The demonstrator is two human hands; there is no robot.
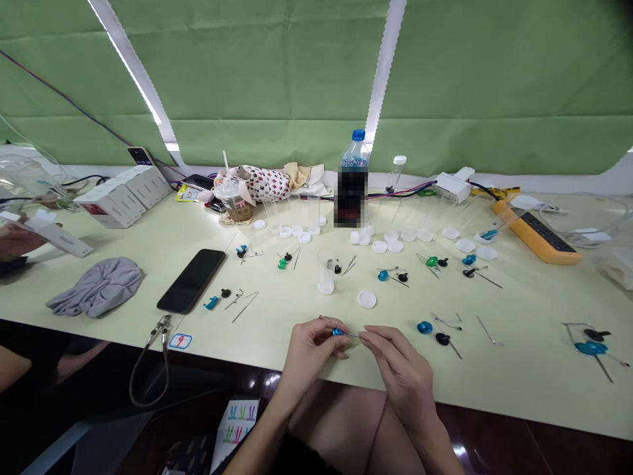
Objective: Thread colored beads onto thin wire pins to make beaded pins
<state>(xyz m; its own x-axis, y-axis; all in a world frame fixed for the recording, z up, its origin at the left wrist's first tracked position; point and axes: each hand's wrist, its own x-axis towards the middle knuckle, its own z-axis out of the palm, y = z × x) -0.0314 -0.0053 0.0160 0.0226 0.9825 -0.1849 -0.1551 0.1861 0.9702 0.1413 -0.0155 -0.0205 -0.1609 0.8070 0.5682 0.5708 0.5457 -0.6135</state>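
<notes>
Head view: left hand (pixel 309 344) pinches small blue part (pixel 337 332); right hand (pixel 403 361) pinches thin metal rod (pixel 353 335) running between them, near worktop (pixel 277 300) front edge.

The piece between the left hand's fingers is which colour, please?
The piece is blue, in the head view.

Blue piece (pixel 337 332): partly covered by the left hand (pixel 307 344)
Thin rod (pixel 353 336): right end hidden in the right hand (pixel 401 361)
Bottle label (pixel 351 194): pixelated, unreadable
Co-worker's hand (pixel 17 244): cut off at left edge
</notes>
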